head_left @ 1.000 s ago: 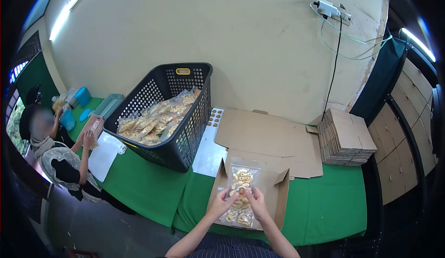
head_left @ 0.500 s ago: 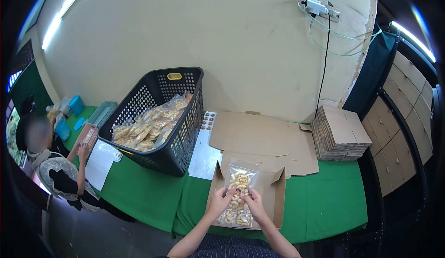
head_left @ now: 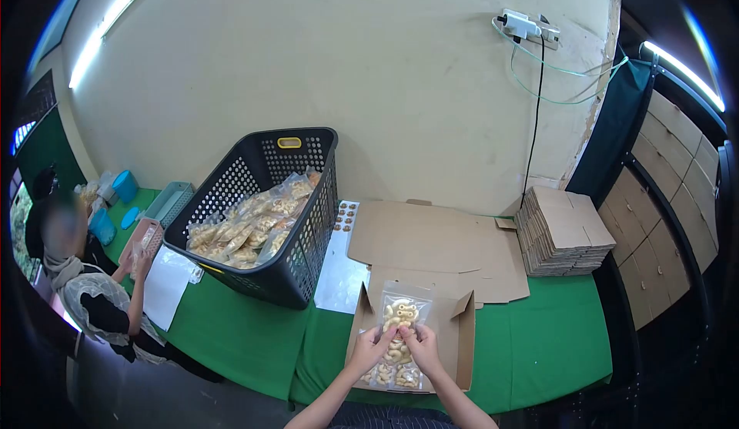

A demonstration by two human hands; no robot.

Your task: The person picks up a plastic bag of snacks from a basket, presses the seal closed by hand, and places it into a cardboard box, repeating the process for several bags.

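A clear plastic bag of pale snack pieces (head_left: 402, 313) lies in an open cardboard box (head_left: 466, 340) on the green table. My left hand (head_left: 372, 346) and my right hand (head_left: 420, 344) both pinch the middle of that bag, fingertips nearly touching. More snack pieces (head_left: 394, 377) show in the box below my hands.
A black basket (head_left: 308, 232) full of snack bags stands to the left. Flattened cardboard (head_left: 431, 240) lies behind the box, and a stack of folded boxes (head_left: 566, 232) sits at the right. A sheet of round stickers (head_left: 345, 217) lies beside the basket. Another person (head_left: 85, 290) works at far left.
My hands stay on the bag in the box, fingertips now closer together. The person at left has lifted a bag in both hands. The view has shifted slightly.
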